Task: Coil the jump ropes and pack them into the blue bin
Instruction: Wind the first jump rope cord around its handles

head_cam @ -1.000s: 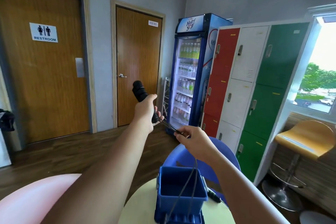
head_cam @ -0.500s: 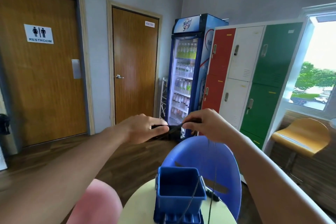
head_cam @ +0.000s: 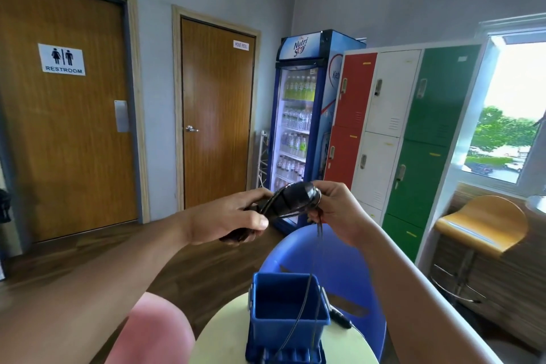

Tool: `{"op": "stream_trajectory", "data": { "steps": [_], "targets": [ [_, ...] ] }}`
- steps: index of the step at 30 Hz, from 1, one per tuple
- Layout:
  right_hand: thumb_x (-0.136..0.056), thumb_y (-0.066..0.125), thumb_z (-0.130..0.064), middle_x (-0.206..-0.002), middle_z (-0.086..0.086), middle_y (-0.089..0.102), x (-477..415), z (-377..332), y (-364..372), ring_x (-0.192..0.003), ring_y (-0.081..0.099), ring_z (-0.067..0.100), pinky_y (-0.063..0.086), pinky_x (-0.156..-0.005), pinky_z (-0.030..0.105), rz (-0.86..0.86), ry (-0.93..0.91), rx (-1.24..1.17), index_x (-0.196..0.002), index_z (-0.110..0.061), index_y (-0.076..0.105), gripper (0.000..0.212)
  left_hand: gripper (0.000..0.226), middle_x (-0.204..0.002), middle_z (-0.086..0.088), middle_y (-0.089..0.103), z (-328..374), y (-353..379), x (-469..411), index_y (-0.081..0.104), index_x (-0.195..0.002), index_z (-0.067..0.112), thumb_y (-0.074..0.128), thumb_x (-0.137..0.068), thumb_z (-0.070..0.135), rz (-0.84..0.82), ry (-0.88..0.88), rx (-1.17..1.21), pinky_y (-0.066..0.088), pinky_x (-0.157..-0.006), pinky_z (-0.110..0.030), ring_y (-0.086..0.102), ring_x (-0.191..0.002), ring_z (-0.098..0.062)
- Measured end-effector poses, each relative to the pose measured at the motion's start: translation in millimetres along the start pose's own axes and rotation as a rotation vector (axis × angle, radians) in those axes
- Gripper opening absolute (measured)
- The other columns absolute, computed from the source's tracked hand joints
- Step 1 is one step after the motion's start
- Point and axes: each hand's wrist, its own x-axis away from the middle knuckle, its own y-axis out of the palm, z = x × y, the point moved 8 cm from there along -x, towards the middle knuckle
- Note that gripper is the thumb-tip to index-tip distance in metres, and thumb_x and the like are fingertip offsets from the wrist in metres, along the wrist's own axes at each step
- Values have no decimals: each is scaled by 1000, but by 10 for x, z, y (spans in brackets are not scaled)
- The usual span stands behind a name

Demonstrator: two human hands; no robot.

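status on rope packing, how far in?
Done: nothing visibly packed; no coil shows inside the blue bin. In hand: left hand grips the black handle, right hand pinches the cord at its end, loose cord hanging down across the bin. Left: finish coiling, put it in; a second handle lies on the table beside the bin.

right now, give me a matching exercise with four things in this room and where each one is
1 blue bin
2 jump rope handles
3 yellow stool
4 drinks fridge

A held by the left hand and right hand
B below the window
C on the round table
D between the door and the lockers

Pairs: 1-C, 2-A, 3-B, 4-D
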Motion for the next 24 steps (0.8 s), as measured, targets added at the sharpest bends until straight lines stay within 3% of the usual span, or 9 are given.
{"op": "stream_trajectory", "data": {
  "steps": [4, 9, 12, 14, 18, 21, 24],
  "targets": [
    [-103, 53, -10, -60, -3, 59, 37, 17, 57, -48, 41, 11, 36, -49, 24, 52, 24, -132, -73, -12, 65, 32, 51, -92, -6, 60, 149, -59, -53, 52, -132, 28, 68, -86, 46, 135, 23, 56, 44, -58, -25, 55, -75, -19],
    [-105, 48, -9, -71, 1, 56, 70, 82, 134, -48, 44, 10, 41, -47, 22, 54, 59, -54, -111, -9, 68, 21, 58, -94, -5, 61, 212, -315, -127, 51, -122, 20, 76, -79, 50, 515, -68, 48, 49, -59, -31, 55, -77, -19],
    [-105, 48, -9, -71, 2, 53, 135, 159, 203, -53, 48, 12, 44, -53, 24, -15, 114, 99, -115, -7, 66, 21, 62, -100, -4, 65, 184, -503, -102, 50, -119, 19, 80, -78, 53, 737, -123, -196, 55, -65, -39, 62, -77, -20],
    [-105, 48, -11, -69, 1, 53, 189, 201, 240, -52, 51, 11, 47, -55, 25, -67, 146, 222, -114, -9, 65, 19, 69, -106, -1, 68, 212, -564, -63, 49, -124, 21, 79, -77, 60, 838, -169, -523, 58, -75, -40, 67, -87, -24],
    [-104, 51, -17, -74, 1, 57, 288, 162, 299, -55, 60, 14, 53, -61, 29, -170, 152, 413, -111, -10, 61, 14, 69, -113, -2, 68, 290, -458, -63, 44, -135, 27, 74, -82, 60, 881, -223, -1003, 56, -76, -39, 69, -93, -32],
    [-103, 52, -21, -74, 3, 59, 325, 76, 295, -51, 65, 12, 55, -57, 26, -219, 137, 539, -108, -11, 61, 14, 69, -120, -2, 62, 255, -442, -86, 41, -142, 32, 70, -85, 59, 851, -246, -1161, 54, -75, -41, 66, -98, -33],
    [-103, 51, -27, -69, 2, 55, 293, -55, 242, -44, 62, 10, 47, -50, 21, -200, 103, 711, -99, -13, 64, 20, 72, -126, -2, 53, 171, -437, -113, 38, -149, 36, 70, -87, 55, 745, -311, -1216, 54, -79, -43, 60, -106, -32]
  ]
}}
